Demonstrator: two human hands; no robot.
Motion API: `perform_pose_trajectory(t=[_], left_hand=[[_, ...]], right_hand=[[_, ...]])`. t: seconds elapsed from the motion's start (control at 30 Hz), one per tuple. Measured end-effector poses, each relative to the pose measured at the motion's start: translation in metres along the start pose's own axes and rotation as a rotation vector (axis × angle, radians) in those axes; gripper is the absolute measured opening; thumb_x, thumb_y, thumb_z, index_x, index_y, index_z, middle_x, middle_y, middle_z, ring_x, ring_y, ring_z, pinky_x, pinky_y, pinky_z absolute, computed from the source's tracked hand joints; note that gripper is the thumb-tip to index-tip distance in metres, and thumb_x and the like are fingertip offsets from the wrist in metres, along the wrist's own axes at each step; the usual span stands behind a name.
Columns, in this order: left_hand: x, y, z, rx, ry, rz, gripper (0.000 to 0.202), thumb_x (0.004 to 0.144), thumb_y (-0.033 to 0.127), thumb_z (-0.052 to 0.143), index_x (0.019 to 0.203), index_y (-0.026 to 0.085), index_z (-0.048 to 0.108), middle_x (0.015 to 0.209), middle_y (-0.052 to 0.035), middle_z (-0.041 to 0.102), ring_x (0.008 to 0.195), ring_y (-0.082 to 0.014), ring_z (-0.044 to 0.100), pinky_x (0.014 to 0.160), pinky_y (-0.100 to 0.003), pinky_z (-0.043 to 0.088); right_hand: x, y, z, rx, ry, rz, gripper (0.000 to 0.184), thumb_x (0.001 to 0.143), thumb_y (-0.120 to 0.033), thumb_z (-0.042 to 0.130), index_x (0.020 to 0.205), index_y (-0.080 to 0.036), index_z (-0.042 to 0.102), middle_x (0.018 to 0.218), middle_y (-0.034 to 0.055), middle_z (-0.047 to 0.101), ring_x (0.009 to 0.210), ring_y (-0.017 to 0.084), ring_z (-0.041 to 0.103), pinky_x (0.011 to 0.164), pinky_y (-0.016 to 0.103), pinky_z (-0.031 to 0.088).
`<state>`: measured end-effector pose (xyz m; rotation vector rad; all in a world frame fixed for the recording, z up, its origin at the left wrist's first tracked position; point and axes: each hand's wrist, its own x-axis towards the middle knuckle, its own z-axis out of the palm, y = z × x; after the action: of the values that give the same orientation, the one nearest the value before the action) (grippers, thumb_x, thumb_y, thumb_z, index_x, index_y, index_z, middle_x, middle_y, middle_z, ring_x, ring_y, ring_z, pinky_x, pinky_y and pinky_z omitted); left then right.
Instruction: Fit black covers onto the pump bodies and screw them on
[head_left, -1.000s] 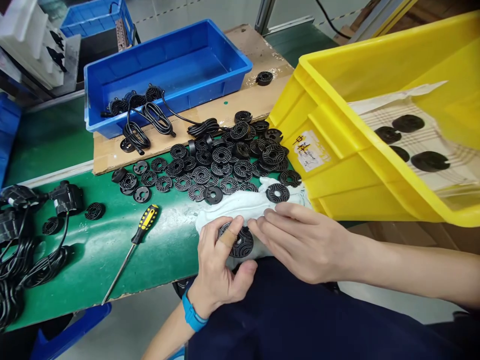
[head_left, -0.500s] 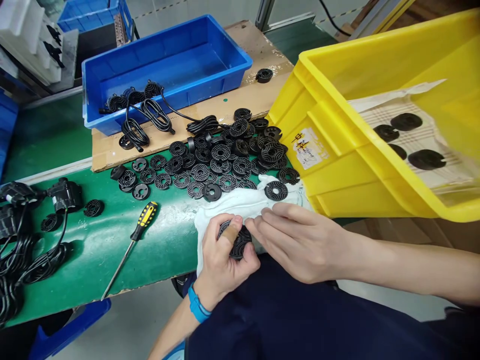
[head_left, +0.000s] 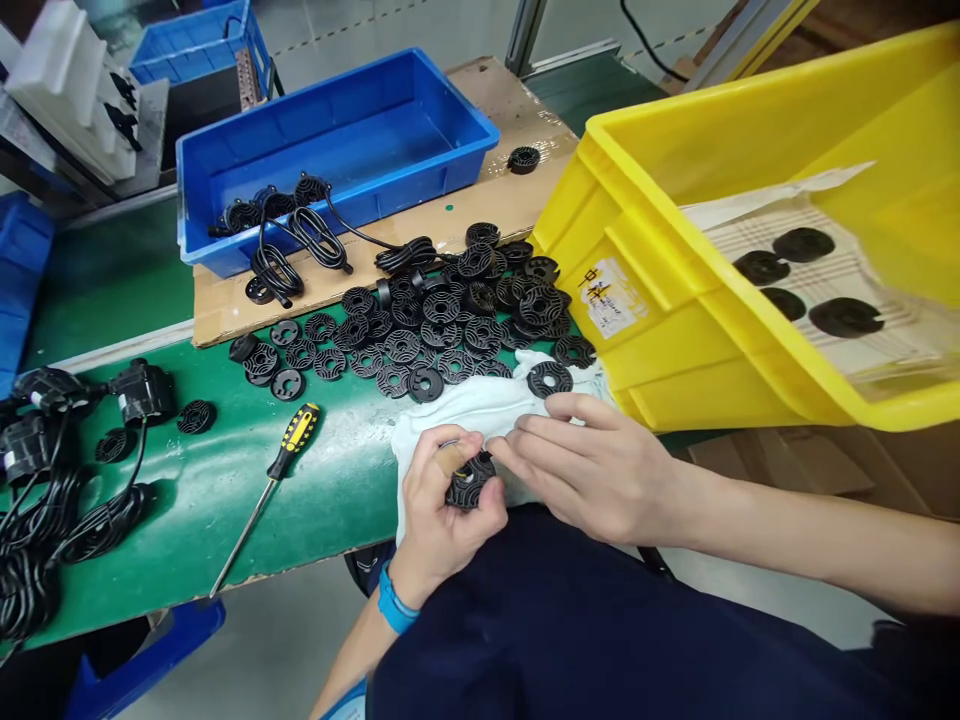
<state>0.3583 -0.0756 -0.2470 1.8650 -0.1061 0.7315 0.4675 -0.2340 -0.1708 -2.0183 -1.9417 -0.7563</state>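
My left hand (head_left: 439,505) is closed round a black round patterned disc (head_left: 470,483), tilted up off a white cloth (head_left: 487,408) at the near edge of the green table (head_left: 187,500). A strip of tape wraps the left forefinger. My right hand (head_left: 592,465) rests beside it, its fingertips touching the disc's right edge and the cloth. One more black disc (head_left: 550,379) lies on the cloth just beyond my right hand. A heap of black discs (head_left: 442,320) spreads across the table behind the cloth.
A tilted yellow bin (head_left: 720,300) with black discs on paper stands at the right. A blue bin (head_left: 337,150) with black cables sits on cardboard at the back. A yellow-handled screwdriver (head_left: 289,450) lies left of the cloth. Cabled black parts (head_left: 60,450) fill the far left.
My left hand has lifted the disc off the cloth and tilted it, curling its fingers round it. My right hand has shifted slightly toward the disc.
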Motion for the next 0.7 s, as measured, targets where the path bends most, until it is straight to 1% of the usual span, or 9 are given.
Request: perform_pose_trajectory(t=[0.13,0.23,0.3,0.37,0.47,0.5,0.57,0.63,0.7], left_hand=[[-0.001,0.000,0.003,0.047,0.043,0.027,0.031,0.098,0.028,0.066,0.128,0.023,0.060,0.112,-0.0087,0.066,0.102,-0.0207,0.067,0.086,-0.038,0.060],[-0.002,0.000,0.005,0.085,0.076,0.047,0.031,0.098,0.029,0.066,0.128,0.023,0.059,0.112,-0.0084,0.066,0.104,-0.0211,0.067,0.087,-0.040,0.060],[-0.003,0.000,0.007,0.109,0.081,0.044,0.031,0.099,0.030,0.065,0.128,0.024,0.059,0.113,-0.0085,0.066,0.104,-0.0217,0.067,0.089,-0.041,0.060],[-0.004,0.000,0.008,0.123,0.079,0.037,0.031,0.099,0.029,0.065,0.129,0.024,0.059,0.113,-0.0084,0.065,0.104,-0.0215,0.066,0.089,-0.041,0.060],[-0.005,0.000,0.009,0.136,0.082,0.043,0.030,0.100,0.029,0.063,0.130,0.024,0.059,0.114,-0.0082,0.063,0.103,-0.0204,0.065,0.087,-0.038,0.059],[-0.005,-0.001,0.009,0.142,0.084,0.044,0.030,0.100,0.029,0.063,0.130,0.024,0.059,0.114,-0.0082,0.063,0.103,-0.0203,0.065,0.086,-0.038,0.059],[-0.006,-0.001,0.009,0.151,0.082,0.042,0.031,0.101,0.029,0.063,0.131,0.025,0.058,0.115,-0.0084,0.062,0.104,-0.0206,0.065,0.086,-0.038,0.059],[-0.006,-0.002,0.010,0.149,0.078,0.046,0.030,0.101,0.030,0.063,0.131,0.025,0.058,0.115,-0.0083,0.062,0.106,-0.0209,0.065,0.088,-0.038,0.059],[-0.006,-0.002,0.010,0.146,0.078,0.059,0.030,0.101,0.031,0.062,0.131,0.025,0.058,0.115,-0.0083,0.062,0.107,-0.0212,0.065,0.089,-0.040,0.060]], right_hand=[[-0.016,-0.007,0.014,0.050,0.103,0.110,0.031,0.106,-0.007,0.041,0.116,-0.005,0.069,0.092,0.0122,0.077,0.096,0.024,0.072,0.087,0.042,0.050],[-0.031,-0.015,0.027,0.120,0.155,0.209,0.035,0.104,-0.008,0.044,0.131,-0.010,0.066,0.118,0.0134,0.078,0.121,0.025,0.070,0.100,0.043,0.052],[-0.040,-0.022,0.035,0.144,0.243,0.283,0.038,0.101,-0.008,0.050,0.134,-0.016,0.066,0.124,0.0125,0.077,0.126,0.025,0.069,0.104,0.043,0.053],[-0.046,-0.031,0.040,0.171,0.342,0.359,0.040,0.096,-0.007,0.059,0.134,-0.019,0.068,0.117,0.0108,0.079,0.116,0.024,0.073,0.100,0.041,0.056],[-0.048,-0.045,0.044,0.344,0.436,0.521,0.038,0.093,-0.007,0.067,0.128,-0.022,0.072,0.091,0.0051,0.079,0.085,0.020,0.075,0.079,0.034,0.061],[-0.047,-0.048,0.045,0.438,0.438,0.600,0.033,0.095,-0.010,0.068,0.126,-0.022,0.074,0.088,0.0045,0.078,0.080,0.019,0.074,0.075,0.033,0.061],[-0.043,-0.053,0.044,0.654,0.397,0.787,0.024,0.099,-0.024,0.069,0.122,-0.022,0.076,0.097,0.0077,0.081,0.087,0.022,0.076,0.078,0.035,0.064],[-0.037,-0.054,0.041,0.908,0.305,0.970,0.032,0.104,-0.042,0.063,0.125,-0.021,0.076,0.117,0.0118,0.079,0.110,0.026,0.076,0.096,0.041,0.064],[-0.030,-0.053,0.036,1.177,0.225,1.091,0.047,0.107,-0.054,0.052,0.133,-0.021,0.073,0.134,0.0134,0.073,0.128,0.028,0.068,0.112,0.047,0.056]])
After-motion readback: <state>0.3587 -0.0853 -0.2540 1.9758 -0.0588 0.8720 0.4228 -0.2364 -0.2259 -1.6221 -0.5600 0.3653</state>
